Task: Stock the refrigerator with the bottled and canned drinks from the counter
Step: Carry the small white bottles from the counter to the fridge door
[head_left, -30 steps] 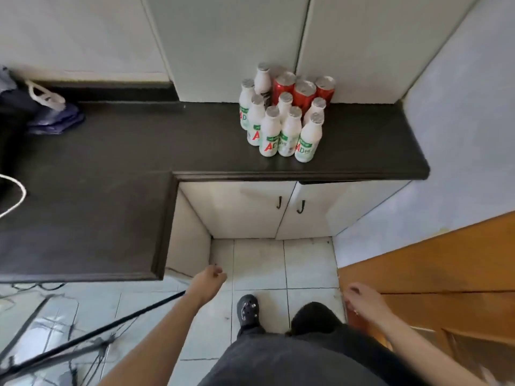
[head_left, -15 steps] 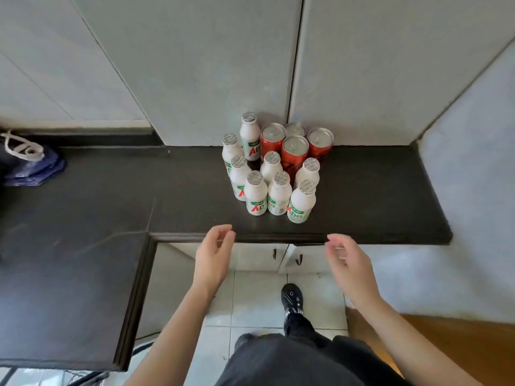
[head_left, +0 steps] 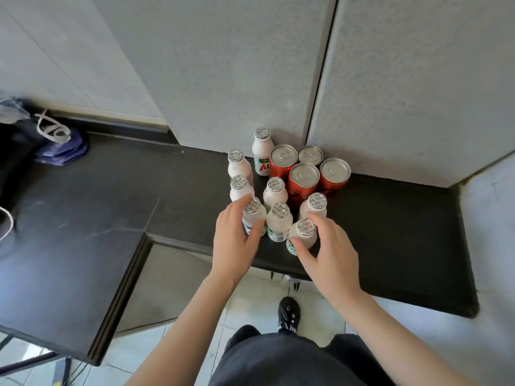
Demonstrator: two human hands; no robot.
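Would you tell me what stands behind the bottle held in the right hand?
Another white bottle stands right behind it, with red cans beyond. The held bottle and the right hand cover its lower part.

The rear bottle (head_left: 262, 156), farthest beyond the left hand (head_left: 233, 242), bears a big red "A" and part of another letter; print on the caps (head_left: 305, 227) is illegible.

White bottles (head_left: 279, 224) with green-red labels, red cans (head_left: 303, 182), seemingly black counter (head_left: 390, 232)
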